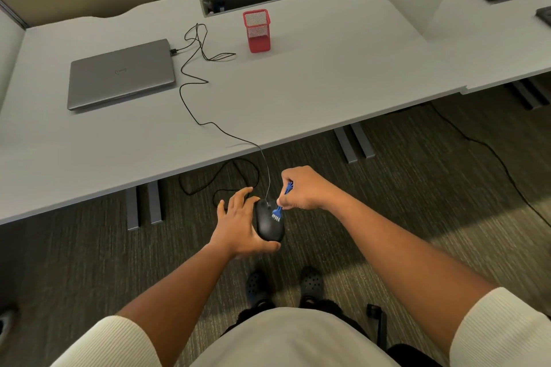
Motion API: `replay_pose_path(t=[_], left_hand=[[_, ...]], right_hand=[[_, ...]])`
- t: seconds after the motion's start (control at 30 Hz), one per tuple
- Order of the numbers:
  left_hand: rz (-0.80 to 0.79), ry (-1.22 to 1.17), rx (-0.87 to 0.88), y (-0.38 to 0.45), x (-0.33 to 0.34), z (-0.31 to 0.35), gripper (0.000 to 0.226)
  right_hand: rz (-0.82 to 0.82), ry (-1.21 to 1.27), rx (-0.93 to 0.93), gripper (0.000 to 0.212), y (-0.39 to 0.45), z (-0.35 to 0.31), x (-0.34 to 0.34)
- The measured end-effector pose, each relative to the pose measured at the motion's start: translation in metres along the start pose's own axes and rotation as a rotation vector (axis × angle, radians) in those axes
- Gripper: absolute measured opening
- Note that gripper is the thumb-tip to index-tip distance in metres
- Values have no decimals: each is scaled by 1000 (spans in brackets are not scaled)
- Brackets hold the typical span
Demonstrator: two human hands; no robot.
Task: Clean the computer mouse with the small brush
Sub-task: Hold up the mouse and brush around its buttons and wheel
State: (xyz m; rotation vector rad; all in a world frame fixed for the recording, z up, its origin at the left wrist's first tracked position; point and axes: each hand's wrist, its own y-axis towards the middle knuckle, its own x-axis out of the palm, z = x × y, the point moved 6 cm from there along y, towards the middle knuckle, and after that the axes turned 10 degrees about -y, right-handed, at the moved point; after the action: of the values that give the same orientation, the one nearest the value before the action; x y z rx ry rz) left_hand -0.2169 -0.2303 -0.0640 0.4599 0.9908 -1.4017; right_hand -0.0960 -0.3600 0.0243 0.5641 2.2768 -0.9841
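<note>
A pale grey desk [298,92] stands over dark striped carpet [417,188], carrying a shut grey laptop [120,74] whose lid logo is too blurred to read, and a red mesh pen cup [257,30]. In front of the desk edge, above the carpet, the left hand [238,228] cups the black computer mouse [269,225], thumb under its near end, fingers spread. Its cord [190,92] runs up onto the desk. The right hand [301,189] pinches the small blue brush [279,208] in a closed grip, white bristles touching the mouse's top.
</note>
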Motion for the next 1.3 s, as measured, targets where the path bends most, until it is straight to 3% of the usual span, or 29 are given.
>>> replay_pose_path(t=[0.17, 0.37, 0.5, 0.57, 0.73, 0.9, 1.07, 1.13, 1.23, 1.3], left_hand=[[-25, 24, -36, 2, 2, 3, 126], [-42, 34, -40, 0, -2, 3, 125], [-47, 46, -30, 0, -1, 4, 124], [-51, 56, -23, 1, -1, 5, 123], [-38, 89, -13, 0, -1, 7, 125], [-40, 85, 7, 0, -1, 10, 122], [-37, 52, -12, -3, 1, 7, 125], [-32, 20, -36, -4, 1, 2, 125], [-37, -10, -39, -5, 2, 0, 124], [-34, -28, -26, -4, 2, -1, 124]], right_hand=[[-121, 43, -54, 27, -5, -7, 20], [213, -33, 68, 14, 2, 11, -2], [-22, 44, -7, 27, 1, 5, 6], [-48, 49, -17, 29, 1, 5, 10], [223, -91, 79, 19, 7, 19, -1], [-83, 156, 9, 26, 2, 12, 13], [141, -202, 100, 14, 4, 22, 3], [127, -133, 102, 17, 2, 26, 0], [-137, 229, 38, 26, -3, 26, 11], [-222, 248, 30, 24, -4, 27, 19]])
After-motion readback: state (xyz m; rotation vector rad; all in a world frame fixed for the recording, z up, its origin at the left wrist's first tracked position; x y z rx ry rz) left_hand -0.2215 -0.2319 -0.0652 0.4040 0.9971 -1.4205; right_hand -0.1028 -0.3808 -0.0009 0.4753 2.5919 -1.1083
